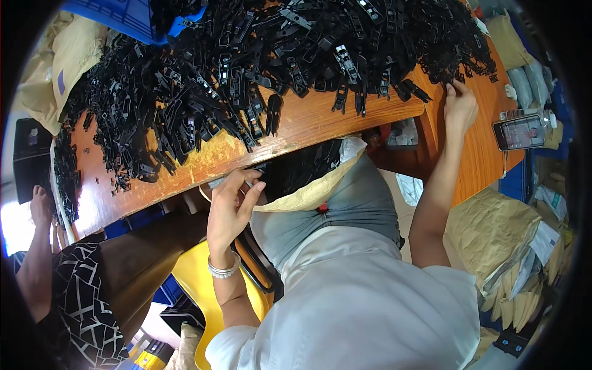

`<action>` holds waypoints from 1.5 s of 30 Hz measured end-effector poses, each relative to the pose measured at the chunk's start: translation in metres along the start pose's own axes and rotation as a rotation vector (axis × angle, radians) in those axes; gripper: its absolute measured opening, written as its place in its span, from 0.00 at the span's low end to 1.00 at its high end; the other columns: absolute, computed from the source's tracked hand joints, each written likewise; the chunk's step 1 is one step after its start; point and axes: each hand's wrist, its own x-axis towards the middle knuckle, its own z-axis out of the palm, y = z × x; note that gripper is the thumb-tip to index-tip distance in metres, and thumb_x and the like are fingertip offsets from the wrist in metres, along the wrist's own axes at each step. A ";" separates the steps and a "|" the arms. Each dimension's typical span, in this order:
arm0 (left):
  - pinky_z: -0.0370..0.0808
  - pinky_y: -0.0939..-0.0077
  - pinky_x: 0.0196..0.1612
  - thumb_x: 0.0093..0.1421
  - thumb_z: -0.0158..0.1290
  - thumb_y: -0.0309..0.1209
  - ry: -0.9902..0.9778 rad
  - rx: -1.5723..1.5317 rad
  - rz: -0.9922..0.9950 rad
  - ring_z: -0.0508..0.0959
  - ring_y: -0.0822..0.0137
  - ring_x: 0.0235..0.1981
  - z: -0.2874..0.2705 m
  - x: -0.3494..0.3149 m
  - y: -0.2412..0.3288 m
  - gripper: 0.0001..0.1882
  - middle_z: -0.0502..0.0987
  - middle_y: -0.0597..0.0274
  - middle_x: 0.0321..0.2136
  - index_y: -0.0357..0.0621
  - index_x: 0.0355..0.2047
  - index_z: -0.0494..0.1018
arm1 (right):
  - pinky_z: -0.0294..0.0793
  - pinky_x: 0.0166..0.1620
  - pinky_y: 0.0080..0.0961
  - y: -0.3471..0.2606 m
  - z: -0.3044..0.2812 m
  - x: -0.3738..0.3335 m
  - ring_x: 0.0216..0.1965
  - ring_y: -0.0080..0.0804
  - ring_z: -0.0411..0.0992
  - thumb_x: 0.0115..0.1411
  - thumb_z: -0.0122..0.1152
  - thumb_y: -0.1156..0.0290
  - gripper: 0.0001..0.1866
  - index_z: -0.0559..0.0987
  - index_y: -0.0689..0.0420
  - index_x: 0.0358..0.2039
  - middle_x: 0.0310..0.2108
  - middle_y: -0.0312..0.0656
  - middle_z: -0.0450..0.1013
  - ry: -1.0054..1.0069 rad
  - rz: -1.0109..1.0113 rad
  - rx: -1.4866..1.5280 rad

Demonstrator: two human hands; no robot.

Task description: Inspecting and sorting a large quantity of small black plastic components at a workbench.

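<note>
My left hand, with a bracelet at the wrist, is above the left rim of a paper bag in my lap. Its thumb and curled fingers come together, and what lies between them, if anything, is too small to make out. Inside the bag are black plastic pieces. Out to the right, my right hand reaches to the near edge of a heap of small black parts. Its fingertips pinch there, and the thing in them cannot be told. Large black plastic clips lie heaped across the table.
The wooden table has a worn front edge. A blue crate stands at the far left. At the right lies a phone with a lit screen. Another person's hand is at the left. Paper sacks stand at lower right.
</note>
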 end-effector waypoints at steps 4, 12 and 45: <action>0.62 0.84 0.19 0.49 0.53 0.24 0.063 -0.063 -0.024 0.65 0.75 0.15 -0.002 0.001 -0.005 0.07 0.70 0.63 0.20 0.35 0.29 0.71 | 0.69 0.34 0.29 0.001 -0.014 -0.014 0.29 0.40 0.73 0.49 0.57 0.66 0.11 0.78 0.57 0.32 0.30 0.47 0.74 0.104 -0.041 0.091; 0.57 0.90 0.19 0.50 0.54 0.24 0.408 -0.311 -0.220 0.62 0.83 0.16 -0.017 0.002 -0.033 0.07 0.66 0.72 0.15 0.36 0.20 0.68 | 0.63 0.27 0.11 -0.054 -0.039 -0.061 0.24 0.16 0.66 0.55 0.52 0.75 0.09 0.77 0.58 0.36 0.25 0.32 0.71 -0.198 0.029 0.863; 0.68 0.66 0.26 0.50 0.52 0.41 0.601 0.922 -0.298 0.73 0.55 0.22 -0.112 0.039 -0.113 0.15 0.72 0.56 0.18 0.41 0.23 0.75 | 0.66 0.26 0.27 -0.140 -0.012 -0.156 0.26 0.32 0.67 0.49 0.58 0.72 0.08 0.69 0.62 0.22 0.28 0.40 0.65 -0.334 -0.776 0.448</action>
